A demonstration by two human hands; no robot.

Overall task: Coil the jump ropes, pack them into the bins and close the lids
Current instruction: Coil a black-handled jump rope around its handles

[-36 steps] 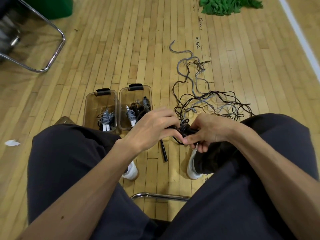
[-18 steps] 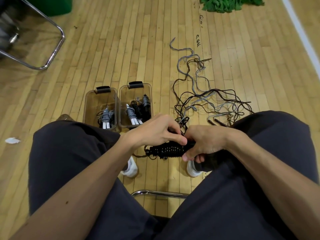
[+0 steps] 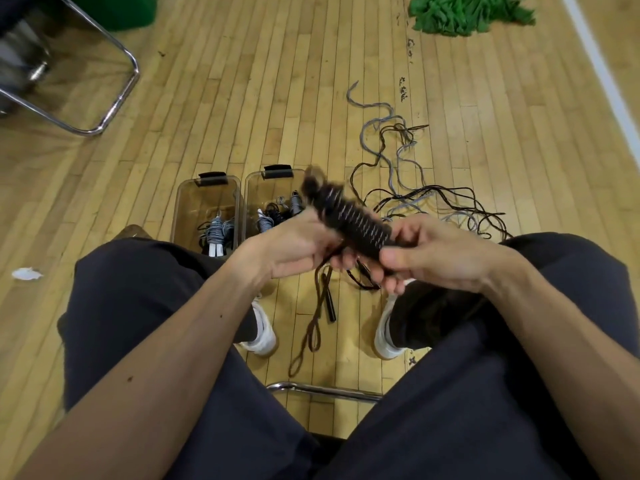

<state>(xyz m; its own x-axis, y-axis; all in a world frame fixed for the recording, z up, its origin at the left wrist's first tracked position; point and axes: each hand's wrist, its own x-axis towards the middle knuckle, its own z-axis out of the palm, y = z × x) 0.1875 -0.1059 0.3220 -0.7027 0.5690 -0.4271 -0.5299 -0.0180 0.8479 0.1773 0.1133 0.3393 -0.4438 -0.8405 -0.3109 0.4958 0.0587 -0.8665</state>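
Coiling step: R hand point(image 3: 440, 258) & L hand point(image 3: 294, 244) both grip black rope bundle point(image 3: 349, 220). Next, prob.: wrap tail point(image 3: 311, 327) hanging below bundle, drop into bin point(image 3: 266, 192) just beyond.

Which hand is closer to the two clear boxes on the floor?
Left. The left hand sits right beside the bins, overlapping one's corner in view; the right hand is farther right, beyond the coiled rope.

Two open bins point(image 3: 256, 192) ahead of the left hand point(image 3: 294, 247) have room on top. Loose ropes point(image 3: 415, 202) clutter the floor beyond the right hand point(image 3: 440, 258); a cord point(image 3: 311, 330) apparently dangles under the held bundle point(image 3: 353, 220).
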